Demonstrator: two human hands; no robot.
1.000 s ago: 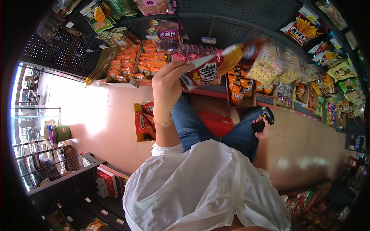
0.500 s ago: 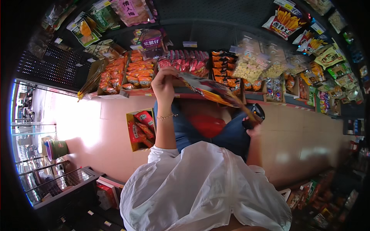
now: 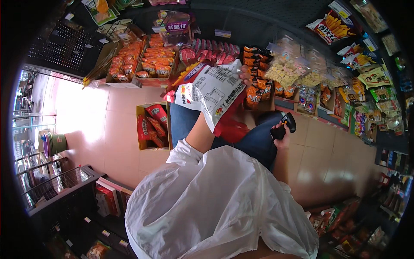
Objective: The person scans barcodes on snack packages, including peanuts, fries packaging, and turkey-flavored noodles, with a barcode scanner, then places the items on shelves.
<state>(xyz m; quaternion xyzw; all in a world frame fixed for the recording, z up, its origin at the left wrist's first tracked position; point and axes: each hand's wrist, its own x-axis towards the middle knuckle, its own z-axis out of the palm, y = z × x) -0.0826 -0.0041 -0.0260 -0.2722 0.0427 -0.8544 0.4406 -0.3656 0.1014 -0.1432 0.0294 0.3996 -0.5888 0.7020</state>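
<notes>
Gripping the snack bag (image 3: pixel 211 93) from behind, your left hand (image 3: pixel 246 75) is largely hidden by it; only a little of the hand shows at the bag's upper right edge, so you cannot tell how every finger is placed. The snack bag spreads leftward and toward your body from that hand, tilted, its white printed side up and its red and yellow side showing along the far left edge. Your right hand, (image 3: pixel 282 138) lower and to the right of your left, is closed around a black device (image 3: pixel 290 122) with a rounded head that points away from you, well apart from the bag.

Just right of your left hand stand black-and-orange packets (image 3: pixel 253 96), and farther right hang clear bags of pale pieces (image 3: pixel 286 71). Beyond your left hand and slightly left are pink packets (image 3: pixel 222 47); farther left sit boxed orange packets (image 3: pixel 157 64), with a purple pouch (image 3: pixel 177 38) beyond them. To the left of your left hand and nearer your body, an open yellow-edged box (image 3: pixel 140 134) rests on the tiled floor (image 3: pixel 120 129), holding red packets (image 3: pixel 157 115). Between your two hands and closer to you, something red (image 3: pixel 233 129) shows between your jeans-clad legs (image 3: pixel 265 138).
</notes>
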